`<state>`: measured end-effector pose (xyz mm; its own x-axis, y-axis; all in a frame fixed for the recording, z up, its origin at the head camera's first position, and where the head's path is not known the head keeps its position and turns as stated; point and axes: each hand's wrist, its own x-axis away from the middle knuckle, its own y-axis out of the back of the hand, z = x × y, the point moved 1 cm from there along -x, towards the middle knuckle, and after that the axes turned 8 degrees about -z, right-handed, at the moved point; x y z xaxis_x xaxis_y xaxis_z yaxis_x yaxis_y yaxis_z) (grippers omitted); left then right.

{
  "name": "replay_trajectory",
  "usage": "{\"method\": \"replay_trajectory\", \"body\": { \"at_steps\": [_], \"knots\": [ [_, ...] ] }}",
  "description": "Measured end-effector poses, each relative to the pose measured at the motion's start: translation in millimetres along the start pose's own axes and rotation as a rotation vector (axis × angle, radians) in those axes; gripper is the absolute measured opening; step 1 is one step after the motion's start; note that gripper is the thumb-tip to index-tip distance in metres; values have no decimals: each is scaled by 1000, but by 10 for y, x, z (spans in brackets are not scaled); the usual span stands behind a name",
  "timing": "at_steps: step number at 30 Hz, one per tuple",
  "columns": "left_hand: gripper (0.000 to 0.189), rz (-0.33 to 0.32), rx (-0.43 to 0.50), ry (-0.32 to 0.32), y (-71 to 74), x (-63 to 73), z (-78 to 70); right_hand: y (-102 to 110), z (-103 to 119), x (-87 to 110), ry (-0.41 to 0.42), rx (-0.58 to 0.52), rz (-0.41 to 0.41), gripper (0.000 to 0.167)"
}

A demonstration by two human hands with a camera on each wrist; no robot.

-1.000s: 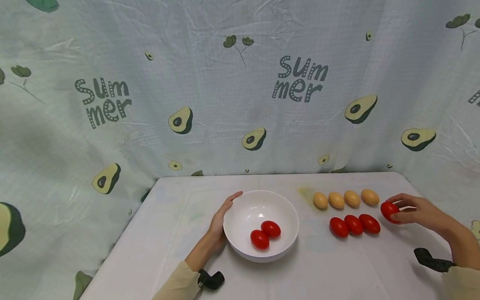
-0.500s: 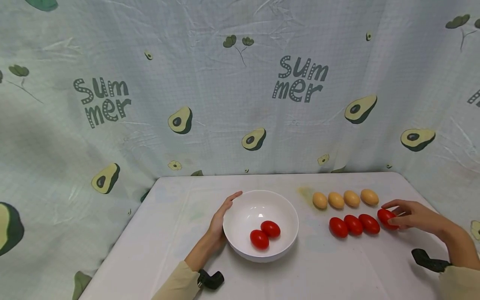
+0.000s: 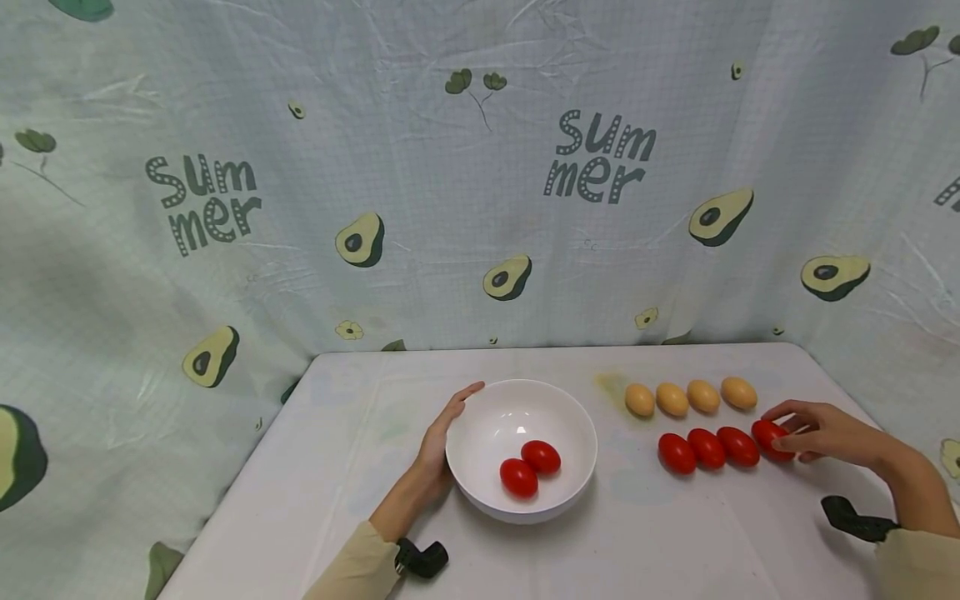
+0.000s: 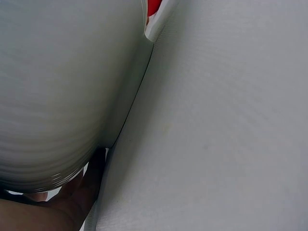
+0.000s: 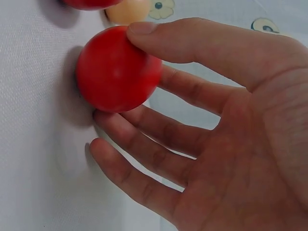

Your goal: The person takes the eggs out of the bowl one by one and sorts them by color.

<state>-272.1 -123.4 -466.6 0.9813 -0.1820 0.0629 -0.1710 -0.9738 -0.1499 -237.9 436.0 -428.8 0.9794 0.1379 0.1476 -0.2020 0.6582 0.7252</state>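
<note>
A white bowl [image 3: 480, 450] stands on the table with two red eggs inside, one being the nearer red egg [image 3: 519, 478]. My left hand [image 3: 435, 446] holds the bowl's left side, its fingers along the outer wall; the left wrist view shows the hand [image 4: 72, 204] dark against the bowl [image 4: 62, 96]. To the right, my right hand [image 3: 832, 433] pinches a red egg [image 3: 769, 438] between thumb and fingers at the right end of the red row. In the right wrist view this egg [image 5: 115, 72] touches or nearly touches the tabletop, thumb on top.
Several red eggs in a row, such as the middle red egg [image 3: 707, 449], lie left of the held one. Behind them runs a row of tan eggs [image 3: 672, 400]. A printed curtain [image 3: 450, 208] hangs behind the white table [image 3: 375, 417].
My right hand has brought the red egg down and slightly left, to the end of the red row. The left hand and the bowl have stayed in place.
</note>
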Motion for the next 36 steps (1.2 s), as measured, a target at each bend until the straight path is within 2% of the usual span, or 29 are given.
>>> {"method": "replay_trajectory", "body": {
  "at_steps": [13,36],
  "knots": [
    [52,2,2,-2,-8,-4,4,16,-2,22,29,-23,45,58],
    [52,5,3,2,-6,6,-10,24,4,31,60,-32,67,60]
  ]
}}
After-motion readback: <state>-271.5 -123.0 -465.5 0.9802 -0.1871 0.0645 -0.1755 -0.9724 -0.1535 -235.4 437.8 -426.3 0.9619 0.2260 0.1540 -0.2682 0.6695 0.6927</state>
